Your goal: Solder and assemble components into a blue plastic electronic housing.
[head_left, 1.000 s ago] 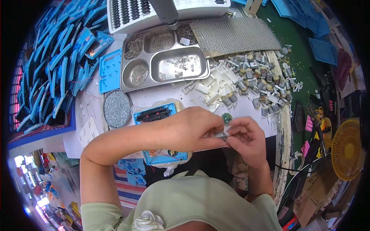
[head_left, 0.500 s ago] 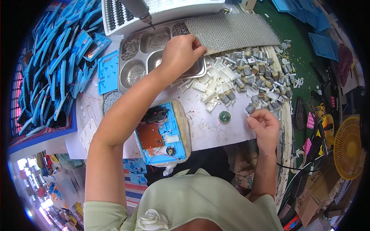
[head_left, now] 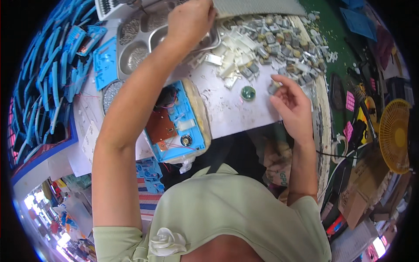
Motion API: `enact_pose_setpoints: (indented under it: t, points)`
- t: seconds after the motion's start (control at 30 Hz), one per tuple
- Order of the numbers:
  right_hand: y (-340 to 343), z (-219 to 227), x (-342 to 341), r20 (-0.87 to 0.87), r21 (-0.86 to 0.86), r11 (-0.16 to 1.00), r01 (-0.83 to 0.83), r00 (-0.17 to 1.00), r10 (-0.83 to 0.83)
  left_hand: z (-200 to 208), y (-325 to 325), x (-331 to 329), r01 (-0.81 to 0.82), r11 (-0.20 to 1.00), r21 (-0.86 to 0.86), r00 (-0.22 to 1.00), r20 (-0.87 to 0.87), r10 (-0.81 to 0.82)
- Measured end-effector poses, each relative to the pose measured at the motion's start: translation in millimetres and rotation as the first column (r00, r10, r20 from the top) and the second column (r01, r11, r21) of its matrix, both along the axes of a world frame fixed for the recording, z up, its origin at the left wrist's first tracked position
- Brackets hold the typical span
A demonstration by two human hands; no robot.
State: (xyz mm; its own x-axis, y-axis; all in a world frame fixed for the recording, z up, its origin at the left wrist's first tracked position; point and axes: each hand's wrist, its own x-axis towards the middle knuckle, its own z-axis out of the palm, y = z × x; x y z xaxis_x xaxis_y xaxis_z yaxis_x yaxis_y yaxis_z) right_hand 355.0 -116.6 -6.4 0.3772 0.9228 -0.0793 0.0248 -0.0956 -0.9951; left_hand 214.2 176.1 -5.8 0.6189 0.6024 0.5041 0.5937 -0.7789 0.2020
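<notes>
My left hand (head_left: 190, 22) is closed above the steel compartment tray (head_left: 219, 42), beside the edge of a pale board covered in fine upright spikes (head_left: 262, 7). Its fingertips are turned away, so whatever they pinch is hidden. Between the thumb and forefinger of my right hand (head_left: 293, 105) is a small grey motor (head_left: 273, 87). Close by on the white table stands a small round green container (head_left: 248, 93). A blue plastic housing (head_left: 198, 142) with a brown circuit board, wires and a round speaker (head_left: 186, 140) lies on a padded rest in front of me.
Several loose motors (head_left: 294, 42) and white plastic parts (head_left: 231, 52) are heaped beyond my right hand. Blue housings (head_left: 52, 83) fill a bin at the left. Tray compartments hold small metal parts (head_left: 134, 56). A yellow fan (head_left: 395, 135) stands at the far right.
The whole view has shifted, with the table contents sitting higher in the picture. My left hand remains by the spiked board's edge; my right hand keeps the motor, its fingers now turned more upward.
</notes>
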Motion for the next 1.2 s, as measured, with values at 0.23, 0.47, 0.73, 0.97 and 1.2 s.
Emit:
enact_pose_setpoints:
  t: [0.23,0.47,0.73,0.97,1.2]
  points:
    - [13.3,3.1,0.4,0.218,-0.112,0.986,-0.123,0.965,0.145,5.7,-1.4,-18.9,0.057,0.993,-0.099,0.994,0.099,-0.048]
    - [15.9,-3.1,-9.8,0.183,-0.075,0.992,-0.1,0.977,0.113,-2.5,3.0,-22.5,0.119,0.917,-0.382,0.984,0.17,-0.057]
    - [12.0,0.3,-8.2,0.172,-0.087,0.991,-0.102,0.978,0.116,3.0,-9.0,11.5,-0.073,0.948,-0.311,0.997,-0.02,0.071]
    - [-2.5,3.8,-1.0,0.173,-0.1,0.993,-0.06,0.982,0.077,2.9,-4.8,13.2,-0.079,0.941,-0.33,0.997,-0.021,0.076]
    - [-5.4,2.5,3.1,0.17,-0.061,0.997,-0.046,0.984,0.056,5.1,3.1,-2.4,0.039,0.986,-0.162,0.997,0.075,-0.027]
